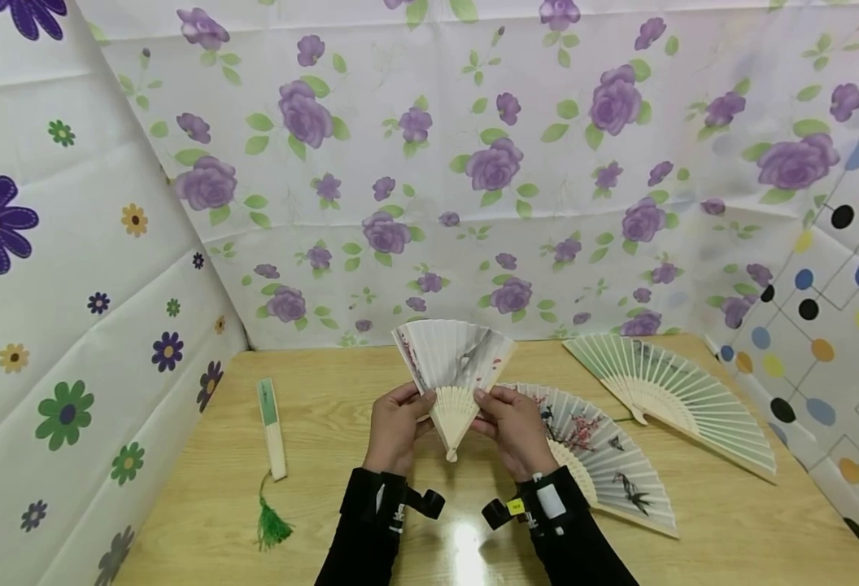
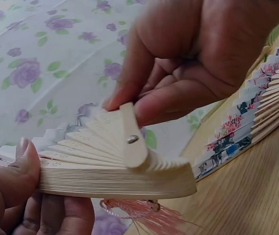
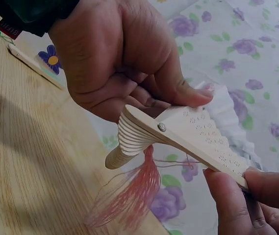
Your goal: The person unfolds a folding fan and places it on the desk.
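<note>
A white folding fan (image 1: 453,411) with pale wooden ribs and a grey, pink-dotted print is partly spread, its pivot end pointing down. My left hand (image 1: 394,423) grips its left edge, thumb in front; in the left wrist view that hand (image 2: 12,196) holds a thick stack of ribs. The right hand (image 1: 515,425) pinches the opposite edge between thumb and fingers, seen too in the right wrist view, where the hand (image 3: 257,200) is at lower right. A metal rivet (image 3: 162,127) joins the ribs, and a pink tassel (image 3: 146,191) hangs below.
On the wooden table (image 1: 327,521), a spread white fan with blossoms and birds (image 1: 605,448) lies right, partly behind my right arm. Beyond it rests a spread green fan (image 1: 693,399). A folded green fan (image 1: 272,427) with a green tassel (image 1: 274,525) lies left. Patterned cloths surround the table.
</note>
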`<action>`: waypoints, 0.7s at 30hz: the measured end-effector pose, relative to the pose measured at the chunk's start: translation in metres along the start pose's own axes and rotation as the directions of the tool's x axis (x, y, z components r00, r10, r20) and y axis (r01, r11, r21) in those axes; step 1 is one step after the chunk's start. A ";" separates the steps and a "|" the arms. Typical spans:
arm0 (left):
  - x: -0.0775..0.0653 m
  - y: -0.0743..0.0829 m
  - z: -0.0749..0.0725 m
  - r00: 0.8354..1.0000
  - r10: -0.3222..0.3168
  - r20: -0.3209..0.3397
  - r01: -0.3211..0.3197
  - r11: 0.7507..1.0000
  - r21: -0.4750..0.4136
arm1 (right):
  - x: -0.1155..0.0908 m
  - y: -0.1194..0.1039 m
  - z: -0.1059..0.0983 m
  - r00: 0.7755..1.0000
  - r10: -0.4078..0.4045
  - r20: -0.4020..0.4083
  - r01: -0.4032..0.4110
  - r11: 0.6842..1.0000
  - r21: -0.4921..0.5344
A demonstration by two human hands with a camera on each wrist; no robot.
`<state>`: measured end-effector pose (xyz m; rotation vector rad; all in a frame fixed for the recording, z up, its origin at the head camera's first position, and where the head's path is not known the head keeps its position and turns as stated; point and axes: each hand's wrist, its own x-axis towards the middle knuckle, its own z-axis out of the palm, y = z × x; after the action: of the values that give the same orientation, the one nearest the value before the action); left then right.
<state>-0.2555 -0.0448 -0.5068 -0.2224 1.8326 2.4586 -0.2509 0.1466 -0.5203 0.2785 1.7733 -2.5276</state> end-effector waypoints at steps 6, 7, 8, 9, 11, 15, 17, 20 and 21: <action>-0.002 0.001 0.001 1.000 0.003 0.001 -0.003 1.000 -0.005 | 0.000 -0.001 0.000 1.000 0.003 0.005 -0.003 1.000 0.003; -0.003 0.001 0.001 1.000 0.003 0.000 -0.003 1.000 -0.004 | -0.001 -0.001 0.000 1.000 0.005 0.008 -0.005 1.000 0.002; -0.003 0.001 0.001 1.000 0.002 -0.001 -0.002 1.000 -0.004 | -0.001 -0.002 0.000 1.000 0.007 0.010 -0.007 1.000 0.001; -0.003 0.001 0.001 1.000 0.003 -0.004 -0.003 1.000 -0.003 | -0.001 -0.002 0.000 1.000 0.008 0.013 -0.008 1.000 0.000; -0.002 0.001 0.001 1.000 0.004 -0.008 -0.004 1.000 -0.006 | -0.002 -0.003 0.000 1.000 0.014 0.022 -0.014 1.000 -0.003; -0.001 0.000 0.001 1.000 0.009 -0.020 -0.010 1.000 -0.019 | -0.002 -0.004 -0.001 0.999 0.028 0.042 -0.027 1.000 -0.003; 0.000 0.000 0.001 1.000 0.012 -0.022 -0.013 1.000 -0.025 | -0.002 -0.004 -0.001 0.998 0.032 0.050 -0.032 0.999 -0.004; 0.000 -0.001 0.001 1.000 0.016 -0.022 -0.017 0.999 -0.033 | -0.001 -0.004 -0.002 0.998 0.035 0.048 -0.035 0.999 -0.003; 0.000 -0.001 0.001 1.000 0.017 -0.022 -0.018 0.999 -0.034 | -0.001 -0.004 -0.002 0.998 0.034 0.046 -0.034 0.999 -0.003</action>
<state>-0.2551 -0.0437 -0.5071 -0.2373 1.8095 2.5105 -0.2498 0.1502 -0.5168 0.2462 1.7396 -2.4881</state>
